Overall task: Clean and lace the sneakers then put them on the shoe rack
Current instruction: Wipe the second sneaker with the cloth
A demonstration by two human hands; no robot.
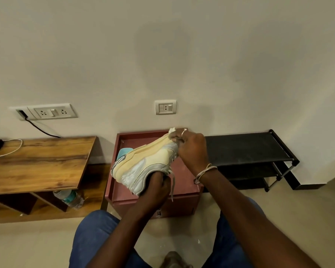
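A cream and grey sneaker (pixel 143 165) is held sole-up and tilted over a maroon box (pixel 155 202). My left hand (pixel 157 186) grips the sneaker from below, near its opening, where a loose lace (pixel 172 182) hangs down. My right hand (pixel 191 149) is at the shoe's far end and pinches a small white wad (pixel 172 130) against the sole edge. A second, light blue shoe part (pixel 124 152) shows behind the sneaker inside the box. The black shoe rack (pixel 247 149) stands to the right against the wall.
A wooden table (pixel 37 163) stands at the left with a cable and a dark device on it. A plastic bottle (pixel 70 198) lies in the shelf under it. Wall sockets (pixel 165 107) sit above the box. My knees in blue trousers (pixel 97 233) frame the floor.
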